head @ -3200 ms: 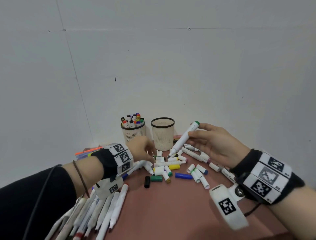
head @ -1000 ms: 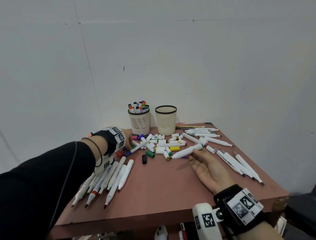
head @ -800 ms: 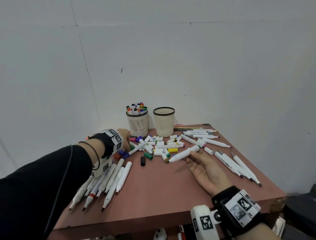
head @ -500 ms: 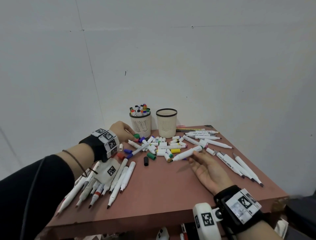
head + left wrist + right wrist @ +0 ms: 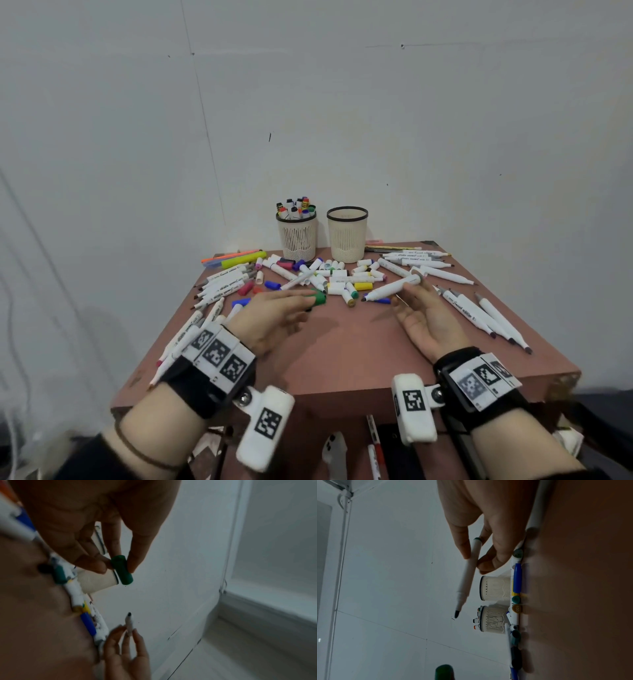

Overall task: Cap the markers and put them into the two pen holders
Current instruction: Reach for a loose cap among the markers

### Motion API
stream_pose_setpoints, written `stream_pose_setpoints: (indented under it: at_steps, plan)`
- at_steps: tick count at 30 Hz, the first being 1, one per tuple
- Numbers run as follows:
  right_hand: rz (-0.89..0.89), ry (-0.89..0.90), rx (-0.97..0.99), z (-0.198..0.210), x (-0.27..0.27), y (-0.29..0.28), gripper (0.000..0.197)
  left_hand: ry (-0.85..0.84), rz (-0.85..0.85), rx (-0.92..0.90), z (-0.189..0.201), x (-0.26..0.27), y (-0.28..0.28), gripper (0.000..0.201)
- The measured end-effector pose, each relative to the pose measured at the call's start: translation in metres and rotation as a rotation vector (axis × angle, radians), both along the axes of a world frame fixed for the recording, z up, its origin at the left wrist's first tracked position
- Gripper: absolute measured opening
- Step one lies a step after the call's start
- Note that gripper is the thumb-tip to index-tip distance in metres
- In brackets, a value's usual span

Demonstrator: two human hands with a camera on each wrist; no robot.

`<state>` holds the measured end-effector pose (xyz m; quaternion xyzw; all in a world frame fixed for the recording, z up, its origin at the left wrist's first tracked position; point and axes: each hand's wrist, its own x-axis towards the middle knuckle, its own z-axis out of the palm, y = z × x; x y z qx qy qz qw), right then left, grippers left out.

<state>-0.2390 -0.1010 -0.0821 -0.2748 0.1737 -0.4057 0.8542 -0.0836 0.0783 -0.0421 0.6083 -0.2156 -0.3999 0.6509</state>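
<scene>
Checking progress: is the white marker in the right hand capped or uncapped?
Uncapped. The white marker in the right hand shows a bare dark tip; the left hand pinches the green cap apart from it.

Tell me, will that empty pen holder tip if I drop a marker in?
Possibly: the empty pen holder looks like light perforated plastic, tall for its base. It stands upright on the table, so a gentle drop should be fine.

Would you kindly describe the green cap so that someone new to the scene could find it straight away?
Start at the reddish-brown table and find the person's left hand above its near middle. The green cap is pinched at that hand's fingertips. Unlike the other loose caps, which lie on the table, this one is held up, opposite the uncapped marker in the right hand.
</scene>
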Motion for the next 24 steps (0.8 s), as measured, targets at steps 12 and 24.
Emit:
stream_pose_setpoints:
  at_steps: [12, 24]
  plan:
    - [0.073, -0.022, -0.050, 0.001, -0.001, 0.001, 0.026, 0.301, 0.019, -0.168, -0.030, -0.031, -0.021, 0.011]
    - [0.094, -0.044, -0.160, -0.003, 0.002, -0.001, 0.036, 0.381, -0.048, -0.220, -0.042, -0.023, -0.022, 0.016]
